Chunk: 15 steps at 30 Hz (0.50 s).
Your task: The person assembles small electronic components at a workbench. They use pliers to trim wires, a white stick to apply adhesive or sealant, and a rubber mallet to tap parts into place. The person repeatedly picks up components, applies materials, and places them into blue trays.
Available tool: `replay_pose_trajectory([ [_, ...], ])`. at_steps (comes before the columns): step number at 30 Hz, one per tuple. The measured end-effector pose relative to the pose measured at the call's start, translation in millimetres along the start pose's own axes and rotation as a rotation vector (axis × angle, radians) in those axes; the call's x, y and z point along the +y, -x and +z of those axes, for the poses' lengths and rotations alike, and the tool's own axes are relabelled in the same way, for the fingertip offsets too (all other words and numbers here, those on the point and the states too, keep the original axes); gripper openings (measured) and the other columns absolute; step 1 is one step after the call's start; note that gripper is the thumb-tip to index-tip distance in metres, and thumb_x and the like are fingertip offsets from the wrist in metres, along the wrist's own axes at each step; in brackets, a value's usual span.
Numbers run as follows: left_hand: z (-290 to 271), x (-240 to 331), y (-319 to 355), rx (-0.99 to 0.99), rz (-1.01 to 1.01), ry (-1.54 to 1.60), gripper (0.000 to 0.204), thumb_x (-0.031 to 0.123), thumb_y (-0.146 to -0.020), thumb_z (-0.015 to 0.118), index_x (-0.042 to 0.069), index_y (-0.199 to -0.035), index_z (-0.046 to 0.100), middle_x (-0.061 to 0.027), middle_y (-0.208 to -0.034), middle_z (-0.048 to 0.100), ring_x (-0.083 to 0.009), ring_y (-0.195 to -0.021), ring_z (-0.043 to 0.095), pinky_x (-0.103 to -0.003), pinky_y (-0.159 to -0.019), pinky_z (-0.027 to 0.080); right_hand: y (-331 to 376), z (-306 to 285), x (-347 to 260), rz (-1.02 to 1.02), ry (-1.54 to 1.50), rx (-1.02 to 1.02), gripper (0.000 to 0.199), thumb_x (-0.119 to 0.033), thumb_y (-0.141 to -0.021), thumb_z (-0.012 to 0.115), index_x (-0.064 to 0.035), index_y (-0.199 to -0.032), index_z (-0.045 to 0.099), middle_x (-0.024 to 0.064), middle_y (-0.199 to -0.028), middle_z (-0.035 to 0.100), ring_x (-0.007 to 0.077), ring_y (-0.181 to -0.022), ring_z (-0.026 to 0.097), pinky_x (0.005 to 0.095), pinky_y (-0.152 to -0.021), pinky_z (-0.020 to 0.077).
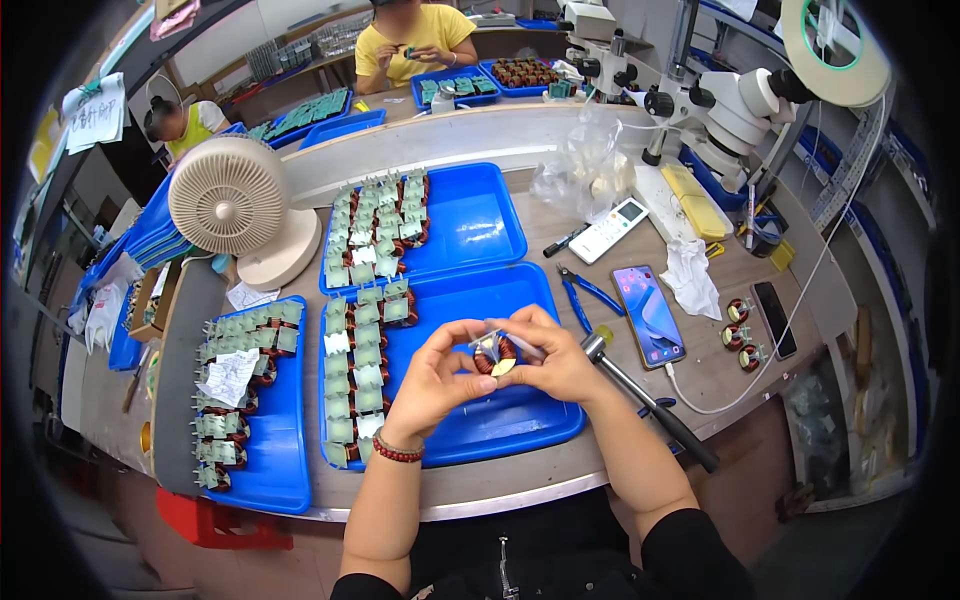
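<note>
My left hand (432,378) and my right hand (552,362) meet over the near blue tray (480,440), both closed on one copper-wound toroidal coil (487,358). Fingers of both hands hide part of the coil, and a pale yellowish piece shows at its lower side. Rows of similar coils with pale green plates (338,405) fill the left side of that tray. Beside my right hand lies a hammer (655,405), its dark handle pointing toward the table's front edge. Blue-handled pliers (590,295) rest just beyond it.
More coils sit in a far blue tray (475,215) and a left tray (265,470). A fan (228,195) stands at left. Rightward are a remote control (612,232), a cabled phone (648,315), loose coils (738,335) and a microscope (725,115). A co-worker (415,40) sits opposite.
</note>
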State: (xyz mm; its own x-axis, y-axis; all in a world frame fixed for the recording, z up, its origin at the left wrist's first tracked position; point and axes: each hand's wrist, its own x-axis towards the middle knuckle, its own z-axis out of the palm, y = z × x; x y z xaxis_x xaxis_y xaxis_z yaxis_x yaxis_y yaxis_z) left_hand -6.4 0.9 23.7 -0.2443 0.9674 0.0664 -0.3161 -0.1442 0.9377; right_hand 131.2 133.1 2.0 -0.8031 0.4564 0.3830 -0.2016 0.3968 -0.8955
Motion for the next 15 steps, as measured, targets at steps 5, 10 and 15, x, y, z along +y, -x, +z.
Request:
replay_pose_trajectory([
  [5, -3, -9, 0, 0.042, -0.211, -0.051, 0.044, -0.008, -0.07, 0.066, -0.003, -0.11, 0.05, -0.0095, -0.1, 0.056, -0.0132, -0.081, 0.06, -0.026, -0.075, 0.051, -2, -3, -4, 0.145, -0.028, -0.095, 0.036, -0.005, -0.064, 0.074, -0.005, -0.099, 0.065, 0.0034, -0.083, 0.057, 0.0104, -0.066, 0.054, 0.0222, -0.06, 0.0437],
  [10, 0, -61, -2, 0.21, -0.018, -0.575, 0.023, -0.005, -0.074, 0.064, 0.001, -0.093, 0.053, -0.002, -0.082, 0.058, -0.0087, -0.077, 0.057, -0.021, -0.069, 0.047, 2, 10, 10, -0.095, 0.024, -0.149, 0.018, -0.005, -0.068, 0.071, -0.0027, -0.085, 0.066, 0.0062, -0.079, 0.062, 0.0141, -0.074, 0.059, 0.0265, -0.066, 0.0465],
  [15, 15, -38, -1, 0.211, -0.002, -0.802, 0.036, 0.001, -0.068, 0.067, 0.003, -0.102, 0.056, -0.007, -0.083, 0.059, -0.0134, -0.064, 0.054, -0.025, -0.063, 0.046, -2, 3, 2, 0.239, -0.253, 0.163, 0.021, -0.009, -0.074, 0.069, -0.0014, -0.093, 0.064, 0.0029, -0.08, 0.061, 0.0063, -0.068, 0.054, 0.0193, -0.061, 0.0441],
])
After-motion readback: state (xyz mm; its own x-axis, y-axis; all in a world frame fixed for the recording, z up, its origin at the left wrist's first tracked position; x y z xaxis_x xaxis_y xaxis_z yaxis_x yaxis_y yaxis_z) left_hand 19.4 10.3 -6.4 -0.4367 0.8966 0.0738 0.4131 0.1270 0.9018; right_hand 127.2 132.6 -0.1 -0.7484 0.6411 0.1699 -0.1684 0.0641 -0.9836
